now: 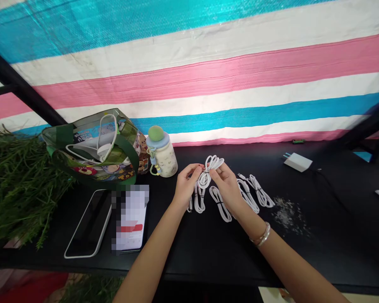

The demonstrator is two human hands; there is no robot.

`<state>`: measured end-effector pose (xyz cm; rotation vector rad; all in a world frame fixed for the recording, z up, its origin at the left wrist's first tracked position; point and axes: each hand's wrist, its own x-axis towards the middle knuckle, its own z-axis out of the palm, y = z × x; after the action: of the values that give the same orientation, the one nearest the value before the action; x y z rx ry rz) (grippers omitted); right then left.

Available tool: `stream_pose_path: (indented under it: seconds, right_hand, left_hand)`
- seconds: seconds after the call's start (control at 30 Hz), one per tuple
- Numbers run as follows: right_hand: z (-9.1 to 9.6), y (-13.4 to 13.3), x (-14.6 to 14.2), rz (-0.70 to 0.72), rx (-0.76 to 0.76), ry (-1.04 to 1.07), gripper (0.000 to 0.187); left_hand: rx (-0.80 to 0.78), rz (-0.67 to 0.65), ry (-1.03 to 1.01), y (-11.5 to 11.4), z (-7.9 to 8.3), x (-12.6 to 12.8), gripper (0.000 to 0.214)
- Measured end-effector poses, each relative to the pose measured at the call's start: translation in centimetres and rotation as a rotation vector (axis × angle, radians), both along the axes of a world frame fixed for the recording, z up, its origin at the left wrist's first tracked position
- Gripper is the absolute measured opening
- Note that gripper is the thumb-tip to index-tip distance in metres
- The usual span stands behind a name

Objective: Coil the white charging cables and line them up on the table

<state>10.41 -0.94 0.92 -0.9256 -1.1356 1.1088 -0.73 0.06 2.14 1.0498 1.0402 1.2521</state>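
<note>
Between both hands I hold a coiled white cable (205, 179) above the black table, a dark tie around its middle. My left hand (188, 182) pinches it from the left with thumb and fingers. From the right, my right hand (228, 185) grips the loops, its thumb pressed on the front. Below, on the table, lie several more bundled white cables; one bundle (220, 204) sits between my wrists, another (261, 191) is to the right of my right hand. A further bundle (200, 200) is by my left hand, and my hands partly cover some of them.
A white charger plug (298, 162) lies at the right, near small pale bits (289, 214) scattered on the table (208, 256). To the left are two phones (90, 225), a bottle (166, 160) with a green-topped lid, a printed bag (110, 168) and green foliage (15, 189).
</note>
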Motion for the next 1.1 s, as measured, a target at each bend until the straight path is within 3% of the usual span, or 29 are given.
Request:
stream_pose_path:
  seconds: [0.2,0.37,0.63,0.87,1.1]
  right_hand:
    - [-0.24,-0.14,0.12,-0.083,0.064,-0.076,0.022]
    - [0.03,-0.33,0.25,-0.105,0.124,-0.139,0.015]
    - [0.07,-0.1,0.23,-0.078,0.077,-0.103,0.022]
    - [0.51,-0.01,0.31,0.024,0.052,-0.012,0.037]
    - [0.42,0.18,0.37,0.073,0.015,0.077,0.041]
  left_hand:
    - [-0.019,0.029,0.018,-0.05,0.13,0.09,0.008]
    - [0.097,0.083,0.133,-0.23,0.13,0.1,0.009]
    - [0.187,0.119,0.257,-0.63,-0.07,0.22,0.014]
    - [0.111,0.057,0.113,-0.38,0.23,0.12,0.008]
    - [-0.033,-0.059,-0.1,-0.19,0.66,0.3,0.02]
